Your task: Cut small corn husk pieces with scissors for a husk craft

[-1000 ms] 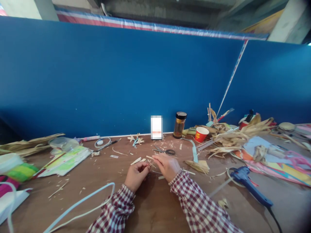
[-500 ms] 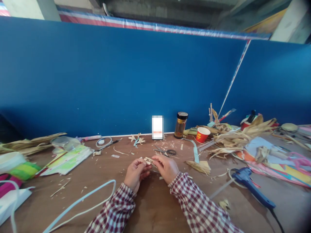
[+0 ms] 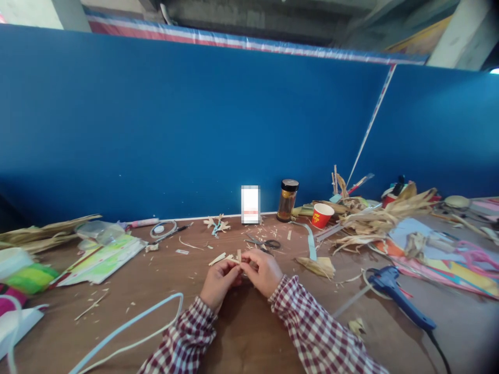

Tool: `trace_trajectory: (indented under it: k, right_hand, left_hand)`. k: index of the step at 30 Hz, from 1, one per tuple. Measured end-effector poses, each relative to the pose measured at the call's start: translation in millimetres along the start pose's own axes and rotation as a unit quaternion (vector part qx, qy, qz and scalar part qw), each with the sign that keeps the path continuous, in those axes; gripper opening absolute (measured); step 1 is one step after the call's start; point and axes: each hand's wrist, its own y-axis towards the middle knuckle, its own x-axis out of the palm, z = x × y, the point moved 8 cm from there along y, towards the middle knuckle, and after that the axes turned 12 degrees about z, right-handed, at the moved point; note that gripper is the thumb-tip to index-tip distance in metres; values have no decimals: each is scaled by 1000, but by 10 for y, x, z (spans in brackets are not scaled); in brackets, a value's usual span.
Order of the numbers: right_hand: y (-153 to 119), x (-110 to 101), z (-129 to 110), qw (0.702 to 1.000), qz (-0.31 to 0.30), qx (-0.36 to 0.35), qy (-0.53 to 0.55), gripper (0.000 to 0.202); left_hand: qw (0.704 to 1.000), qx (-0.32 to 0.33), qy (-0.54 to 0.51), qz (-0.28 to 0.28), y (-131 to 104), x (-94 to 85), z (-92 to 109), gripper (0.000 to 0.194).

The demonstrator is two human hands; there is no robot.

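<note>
My left hand point(image 3: 219, 281) and my right hand point(image 3: 265, 272) meet over the middle of the table, thumbs and fingertips nearly touching. Between them they pinch small pale pieces that look like cut dried corn husk. One husk strip point(image 3: 217, 258) juts out to the left above my left fingers. Another short strip point(image 3: 239, 254) stands up at the right fingertips. The fingers hide the lower ends of these pieces. Just beyond my right hand lies a pair of scissors point(image 3: 267, 243) among pale scraps. A small star-shaped husk piece with blue stems point(image 3: 217, 226) lies farther back.
A blue glue gun point(image 3: 401, 296) with a black cord lies at right. Behind it are heaped dried husks point(image 3: 390, 215), a red paper cup point(image 3: 323, 215) and a dark-lidded jar point(image 3: 288, 200). At left are a white cable point(image 3: 132, 317) and a painted sheet point(image 3: 101, 259). A blue partition point(image 3: 218, 114) closes the back.
My fingertips have drawn closer together. The pale strips have turned: one now points left above the left hand and another stands upright. The view has shifted slightly.
</note>
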Motion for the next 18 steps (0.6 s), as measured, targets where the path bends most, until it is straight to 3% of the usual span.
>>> trace_trajectory:
  k: [11, 18]
  right_hand:
    - [19, -62, -105, 1000, 15, -21, 18, 23]
    - [11, -4, -19, 1000, 6, -3, 18, 15]
  left_hand:
    - [999, -36, -3, -18, -60, 58, -9, 25]
    - [1000, 4, 21, -3, -14, 17, 1, 26]
